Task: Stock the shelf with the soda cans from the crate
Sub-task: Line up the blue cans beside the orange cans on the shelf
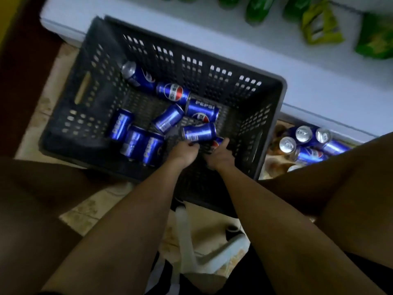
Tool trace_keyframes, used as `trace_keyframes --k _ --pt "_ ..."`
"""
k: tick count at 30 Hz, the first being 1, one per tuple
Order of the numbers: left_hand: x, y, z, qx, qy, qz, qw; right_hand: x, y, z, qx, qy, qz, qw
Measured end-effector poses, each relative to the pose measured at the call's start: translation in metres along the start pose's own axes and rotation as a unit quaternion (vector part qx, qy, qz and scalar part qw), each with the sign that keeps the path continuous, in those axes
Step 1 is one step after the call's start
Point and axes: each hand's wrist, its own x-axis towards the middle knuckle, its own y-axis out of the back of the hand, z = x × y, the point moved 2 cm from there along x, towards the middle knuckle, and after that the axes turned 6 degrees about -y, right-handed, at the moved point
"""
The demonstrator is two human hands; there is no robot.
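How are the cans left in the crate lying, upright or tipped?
Tipped. The cans lie on their sides across the floor of the crate, pointing different ways, with labels facing up; none there stands on its base.

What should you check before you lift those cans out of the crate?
1. Left hand grips a can: ok.
2. Right hand holds a second can: cannot tell, mostly hidden.
3. Crate sits steady on the floor: ok.
4. Other loose cans out of the way: ok, they lie left and behind.
5. Room beside the cans already placed at the right: cannot tell, arm blocks the view.
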Motion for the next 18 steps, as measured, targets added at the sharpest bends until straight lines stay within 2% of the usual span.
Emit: trace_keyframes --k 9,18 --pt "0.044 -0.032 -0.017 0.005 0.023 -0.035 0.999 0.041 -0.026 0.004 0.108 -0.004 0.058 0.992" --pt "0.029 -0.021 -0.003 -0.005 0.014 -0.017 1.000 0.024 -0.001 0.003 0.200 -0.005 -0.008 0.980"
